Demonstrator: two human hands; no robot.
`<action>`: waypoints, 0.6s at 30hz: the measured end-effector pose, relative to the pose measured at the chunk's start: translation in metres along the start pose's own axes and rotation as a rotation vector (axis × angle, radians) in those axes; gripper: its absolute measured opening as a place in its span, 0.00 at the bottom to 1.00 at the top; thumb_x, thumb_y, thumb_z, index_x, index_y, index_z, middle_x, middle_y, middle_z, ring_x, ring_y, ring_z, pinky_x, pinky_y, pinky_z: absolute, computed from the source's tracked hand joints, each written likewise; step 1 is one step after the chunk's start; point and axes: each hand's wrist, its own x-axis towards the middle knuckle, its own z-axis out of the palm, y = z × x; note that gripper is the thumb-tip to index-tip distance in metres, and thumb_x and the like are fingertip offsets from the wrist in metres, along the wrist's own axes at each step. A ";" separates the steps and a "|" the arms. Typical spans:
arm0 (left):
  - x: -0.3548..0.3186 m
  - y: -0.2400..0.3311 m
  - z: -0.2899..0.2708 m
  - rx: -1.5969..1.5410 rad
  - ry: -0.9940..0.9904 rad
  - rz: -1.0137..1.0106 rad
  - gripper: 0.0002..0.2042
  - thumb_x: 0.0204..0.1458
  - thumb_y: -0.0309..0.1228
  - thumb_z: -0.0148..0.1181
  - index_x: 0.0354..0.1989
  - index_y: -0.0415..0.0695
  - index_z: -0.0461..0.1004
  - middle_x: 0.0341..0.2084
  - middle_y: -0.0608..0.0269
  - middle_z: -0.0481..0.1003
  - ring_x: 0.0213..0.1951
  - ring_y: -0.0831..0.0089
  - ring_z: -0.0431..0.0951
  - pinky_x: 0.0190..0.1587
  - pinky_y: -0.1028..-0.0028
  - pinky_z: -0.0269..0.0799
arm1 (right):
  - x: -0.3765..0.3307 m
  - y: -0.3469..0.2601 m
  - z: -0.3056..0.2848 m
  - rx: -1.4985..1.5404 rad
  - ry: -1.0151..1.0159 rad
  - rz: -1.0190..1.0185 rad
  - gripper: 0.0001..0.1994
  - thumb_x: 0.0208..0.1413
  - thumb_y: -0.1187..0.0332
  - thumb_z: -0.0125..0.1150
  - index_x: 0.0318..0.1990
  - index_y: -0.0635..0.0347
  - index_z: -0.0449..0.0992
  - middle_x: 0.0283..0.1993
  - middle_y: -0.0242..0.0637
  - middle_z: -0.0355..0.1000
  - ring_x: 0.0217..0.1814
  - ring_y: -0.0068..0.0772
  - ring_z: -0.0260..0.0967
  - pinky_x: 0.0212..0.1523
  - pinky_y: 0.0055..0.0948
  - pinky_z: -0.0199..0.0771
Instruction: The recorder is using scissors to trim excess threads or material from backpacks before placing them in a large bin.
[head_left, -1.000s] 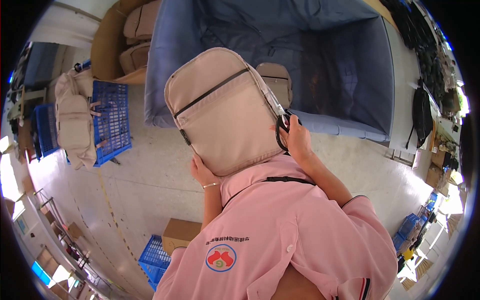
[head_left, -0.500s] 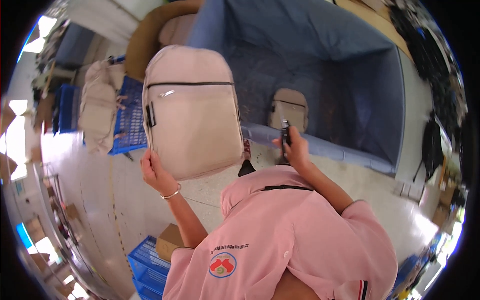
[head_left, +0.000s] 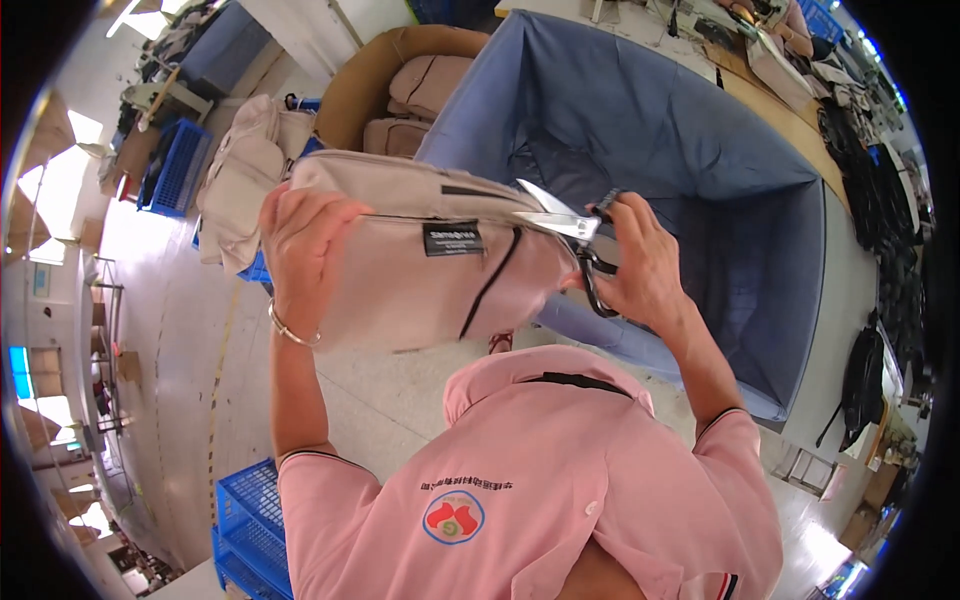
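A large blue fabric-lined bin (head_left: 690,170) fills the background, and in front of it, at chest height above the floor, a beige backpack (head_left: 430,265) lies on its side. The left hand (head_left: 305,245) is closed over the backpack's left end, while the right hand (head_left: 640,265) grips scissors (head_left: 570,232), blades touching the bag's upper right edge

The beige fabric backpack (head_left: 430,265) carries black zip lines and a small black label. The metal scissors (head_left: 570,235) have silver blades and black handles. The large fabric-lined bin (head_left: 680,150) is blue; the plastic crate (head_left: 245,520) is blue too.
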 end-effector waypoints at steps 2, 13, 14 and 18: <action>0.004 0.000 0.015 -0.142 -0.075 0.064 0.04 0.52 0.26 0.59 0.33 0.48 0.80 0.31 0.69 0.76 0.40 0.68 0.73 0.58 0.62 0.57 | 0.009 0.003 0.003 0.008 -0.114 -0.102 0.34 0.37 0.50 0.77 0.43 0.65 0.68 0.44 0.44 0.66 0.48 0.49 0.68 0.45 0.41 0.72; 0.002 0.002 0.051 -0.365 -0.117 0.074 0.03 0.54 0.28 0.59 0.32 0.48 0.80 0.31 0.70 0.76 0.41 0.69 0.72 0.59 0.64 0.54 | -0.005 0.019 0.015 -0.026 -0.319 -0.126 0.29 0.36 0.57 0.78 0.40 0.62 0.66 0.40 0.42 0.64 0.38 0.49 0.69 0.36 0.41 0.71; 0.003 0.002 0.054 -0.378 -0.107 0.086 0.03 0.54 0.28 0.59 0.32 0.48 0.80 0.31 0.70 0.76 0.41 0.70 0.72 0.59 0.64 0.54 | -0.003 0.018 0.013 -0.061 -0.329 -0.134 0.28 0.39 0.54 0.76 0.38 0.63 0.66 0.38 0.42 0.64 0.38 0.48 0.69 0.36 0.41 0.71; 0.010 0.008 0.060 -0.408 -0.119 0.106 0.03 0.54 0.28 0.60 0.32 0.49 0.80 0.31 0.71 0.76 0.40 0.71 0.71 0.59 0.65 0.54 | 0.002 0.012 0.007 -0.115 -0.335 -0.145 0.27 0.42 0.51 0.75 0.34 0.62 0.66 0.34 0.41 0.63 0.35 0.47 0.70 0.33 0.41 0.72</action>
